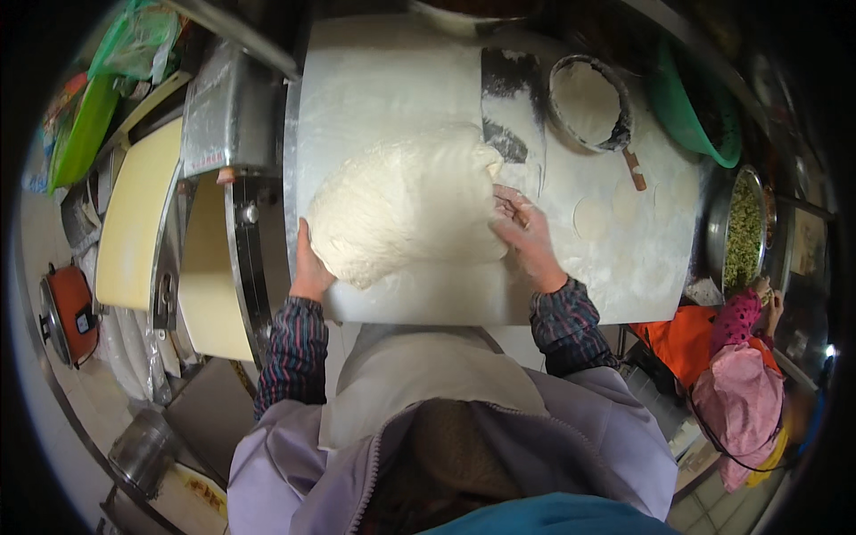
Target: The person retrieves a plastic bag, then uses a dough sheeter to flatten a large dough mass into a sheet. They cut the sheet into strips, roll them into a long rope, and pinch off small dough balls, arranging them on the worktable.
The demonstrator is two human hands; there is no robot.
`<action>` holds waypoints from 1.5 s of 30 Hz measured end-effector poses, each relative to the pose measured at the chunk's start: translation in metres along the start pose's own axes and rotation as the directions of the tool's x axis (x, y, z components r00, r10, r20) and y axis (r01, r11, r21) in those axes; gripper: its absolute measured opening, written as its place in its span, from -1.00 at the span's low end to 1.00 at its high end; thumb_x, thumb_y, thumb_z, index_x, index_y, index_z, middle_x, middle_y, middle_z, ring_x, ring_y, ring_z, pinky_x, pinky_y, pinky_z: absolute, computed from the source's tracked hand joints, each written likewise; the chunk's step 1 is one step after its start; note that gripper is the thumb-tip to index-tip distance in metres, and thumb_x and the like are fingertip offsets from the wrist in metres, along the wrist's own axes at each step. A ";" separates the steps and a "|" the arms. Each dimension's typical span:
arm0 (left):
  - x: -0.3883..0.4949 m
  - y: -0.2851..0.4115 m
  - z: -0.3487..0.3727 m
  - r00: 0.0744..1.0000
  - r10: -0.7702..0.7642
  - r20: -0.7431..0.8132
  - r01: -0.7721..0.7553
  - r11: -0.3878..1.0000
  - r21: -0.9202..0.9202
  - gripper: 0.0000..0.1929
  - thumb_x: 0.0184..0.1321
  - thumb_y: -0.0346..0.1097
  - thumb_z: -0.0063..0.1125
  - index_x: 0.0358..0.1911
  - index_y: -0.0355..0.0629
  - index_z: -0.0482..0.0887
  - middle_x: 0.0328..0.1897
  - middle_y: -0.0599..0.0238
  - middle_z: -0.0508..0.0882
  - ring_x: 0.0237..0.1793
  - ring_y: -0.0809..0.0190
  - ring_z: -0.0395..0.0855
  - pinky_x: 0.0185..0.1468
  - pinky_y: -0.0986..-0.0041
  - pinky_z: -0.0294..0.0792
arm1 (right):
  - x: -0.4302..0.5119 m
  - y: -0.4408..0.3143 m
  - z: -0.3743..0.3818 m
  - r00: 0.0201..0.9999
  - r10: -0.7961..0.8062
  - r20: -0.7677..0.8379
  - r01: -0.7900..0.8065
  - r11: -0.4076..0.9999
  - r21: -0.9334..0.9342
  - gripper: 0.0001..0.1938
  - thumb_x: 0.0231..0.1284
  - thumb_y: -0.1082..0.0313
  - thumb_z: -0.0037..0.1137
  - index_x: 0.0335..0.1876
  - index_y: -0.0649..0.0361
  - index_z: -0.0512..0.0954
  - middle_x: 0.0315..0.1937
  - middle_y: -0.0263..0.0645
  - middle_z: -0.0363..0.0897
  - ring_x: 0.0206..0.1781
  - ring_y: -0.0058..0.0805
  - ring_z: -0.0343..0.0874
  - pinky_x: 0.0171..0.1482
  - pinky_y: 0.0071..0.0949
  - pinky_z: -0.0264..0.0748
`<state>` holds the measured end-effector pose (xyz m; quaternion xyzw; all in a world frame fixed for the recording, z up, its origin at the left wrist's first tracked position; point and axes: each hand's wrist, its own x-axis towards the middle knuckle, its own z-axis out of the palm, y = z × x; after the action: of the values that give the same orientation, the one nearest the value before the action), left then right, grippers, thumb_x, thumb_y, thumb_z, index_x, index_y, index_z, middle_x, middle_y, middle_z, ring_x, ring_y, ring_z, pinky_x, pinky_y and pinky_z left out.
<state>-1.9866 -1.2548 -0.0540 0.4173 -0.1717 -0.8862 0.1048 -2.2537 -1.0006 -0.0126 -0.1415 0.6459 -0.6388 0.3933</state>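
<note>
A large pale lump of dough (394,200) lies on the floured worktop (388,73) in front of me. Its left part is rough and rounded, while the right part looks smoother and slightly blurred. My left hand (311,264) presses against the lump's lower left side, with the fingers partly hidden by it. At the right edge, my right hand (525,231) touches the dough with bent fingers. I cannot tell how firmly either hand grips. Several thin dough rounds (592,219) lie flat on the flour to the right.
Beyond my right hand stand a flour-dusted round container (588,103), a small wooden handle (634,170) and a green basin (695,107). Another person (739,394) works at a metal bowl of chopped filling (742,231). A metal machine (231,114) with cream-coloured belts (137,221) borders the left side.
</note>
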 end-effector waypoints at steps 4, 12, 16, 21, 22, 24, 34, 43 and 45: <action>0.002 -0.001 -0.002 1.000 0.009 -0.028 -0.010 0.999 -0.036 -0.25 0.40 0.29 -0.23 0.43 -0.18 0.28 0.42 0.00 0.42 0.35 -0.11 0.45 0.40 0.01 0.30 | 0.007 0.013 0.002 0.991 -0.090 -0.103 0.112 0.967 0.230 -0.52 0.46 0.08 -0.07 0.33 0.22 0.40 0.20 -0.25 0.50 0.20 -0.45 0.48 0.31 -0.44 0.31; -0.008 0.001 -0.029 0.991 0.020 0.133 -0.014 0.999 -0.048 -0.52 0.38 -0.06 -0.04 0.21 -0.25 0.53 0.11 0.13 0.69 0.13 0.19 0.64 0.28 0.31 0.43 | 0.002 0.031 0.019 0.926 0.375 -0.044 -0.269 0.736 0.622 -0.21 0.36 -0.37 -0.28 0.52 0.07 0.19 0.48 -0.13 0.23 0.49 -0.06 0.21 0.49 0.01 0.13; -0.057 0.008 -0.084 0.980 0.114 0.163 -0.090 0.985 -0.149 -0.54 0.42 -0.09 -0.05 0.23 -0.26 0.50 0.17 0.16 0.65 0.11 0.19 0.64 0.25 0.33 0.44 | -0.011 0.012 0.069 0.919 0.360 0.160 -0.378 0.689 0.618 -0.22 0.37 -0.36 -0.28 0.51 0.08 0.20 0.47 -0.13 0.24 0.48 -0.06 0.23 0.49 0.00 0.14; -0.166 0.044 -0.194 0.931 0.355 -0.089 -0.361 0.851 -0.380 -0.43 0.49 0.06 -0.21 0.31 -0.28 0.42 0.31 0.08 0.54 0.26 0.12 0.53 0.33 0.26 0.38 | -0.025 0.020 0.228 0.644 0.346 0.682 -0.759 0.402 0.513 -0.23 0.38 -0.34 -0.29 0.50 0.09 0.21 0.47 -0.13 0.26 0.47 -0.07 0.24 0.49 -0.01 0.14; -0.186 0.056 -0.213 0.920 0.314 -0.236 -0.383 0.850 -0.361 -0.39 0.48 0.10 -0.24 0.33 -0.28 0.39 0.31 0.02 0.53 0.28 0.05 0.51 0.35 0.21 0.36 | -0.025 0.026 0.270 0.560 0.334 0.758 -0.822 0.342 0.456 -0.23 0.38 -0.34 -0.29 0.50 0.09 0.22 0.46 -0.13 0.26 0.47 -0.07 0.24 0.49 -0.01 0.14; -0.222 0.084 -0.247 0.875 0.337 -0.347 -0.457 0.812 -0.363 -0.34 0.46 0.16 -0.27 0.35 -0.29 0.35 0.32 -0.07 0.51 0.29 -0.06 0.49 0.37 0.11 0.33 | -0.017 0.042 0.355 0.435 0.342 0.833 -0.893 0.278 0.353 -0.24 0.39 -0.33 -0.29 0.50 0.09 0.22 0.46 -0.13 0.27 0.47 -0.07 0.25 0.49 -0.02 0.15; -0.197 0.123 -0.368 0.481 0.795 -0.370 -0.410 0.577 0.706 -0.37 0.44 0.13 -0.18 0.34 -0.27 0.33 0.33 -0.01 0.46 0.26 -0.04 0.48 0.32 0.16 0.37 | 0.106 0.170 0.500 0.943 0.225 0.245 -0.252 0.964 0.087 -0.60 0.46 0.02 -0.15 0.01 0.22 0.52 -0.17 -0.17 0.64 -0.14 -0.30 0.64 -0.02 -0.29 0.59; -0.173 0.175 -0.392 0.344 0.939 0.009 0.157 -0.067 0.985 -0.38 0.38 -0.12 0.00 0.41 -0.32 0.25 0.47 -0.10 0.30 0.46 -0.14 0.21 0.49 0.03 0.02 | 0.160 0.155 0.445 0.863 -0.476 -0.172 0.220 0.659 -0.719 -0.74 0.29 0.27 0.10 -0.09 0.34 0.57 -0.28 0.09 0.63 -0.18 0.07 0.64 -0.06 -0.05 0.50; -0.133 0.188 -0.377 0.543 0.831 0.117 0.274 -0.307 0.911 -0.35 0.34 -0.10 0.04 0.43 -0.23 0.24 0.52 -0.04 0.26 0.50 -0.13 0.14 0.50 0.01 -0.03 | 0.166 0.160 0.442 0.890 -0.433 -0.139 0.104 0.492 -0.864 -0.79 0.30 0.29 0.10 -0.19 0.31 0.60 -0.25 0.10 0.62 -0.15 0.15 0.59 -0.10 0.00 0.50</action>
<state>-1.6027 -1.4659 -0.1098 0.5446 -0.8309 -0.0919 0.0677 -2.0061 -1.4076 -0.1611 -0.3005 0.8975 -0.3186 0.0527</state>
